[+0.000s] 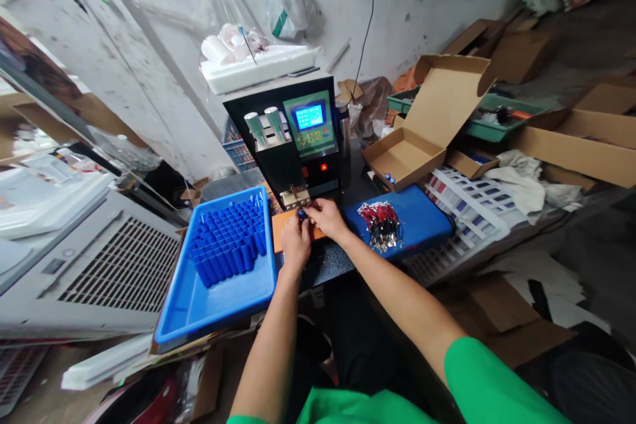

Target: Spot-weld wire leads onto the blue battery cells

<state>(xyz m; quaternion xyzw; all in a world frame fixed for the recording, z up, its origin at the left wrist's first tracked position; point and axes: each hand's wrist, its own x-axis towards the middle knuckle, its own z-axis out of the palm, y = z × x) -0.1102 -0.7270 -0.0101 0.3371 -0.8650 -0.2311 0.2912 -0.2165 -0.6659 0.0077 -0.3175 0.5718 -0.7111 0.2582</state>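
Right in front of the spot welder [293,139], my two hands meet around a small blue battery cell [302,214]. My left hand [295,242] is closed on the cell from below. From the right, my right hand [325,217] pinches close against its end; whatever lies between those fingertips is hidden. Just above the fingers sit the welder's metal electrodes [295,197]. An orange pad [281,225] lies under the hands. On the left, a blue tray [171,305] holds many upright blue battery cells [226,245]. A bundle of red and black wire leads [381,225] rests to the right.
The leads lie on a blue surface [427,215]. Behind it stands an open cardboard box [417,152] beside a white plastic basket [462,212]. A foam tray [263,69] tops the welder. A white air cooler [109,271] stands at far left.
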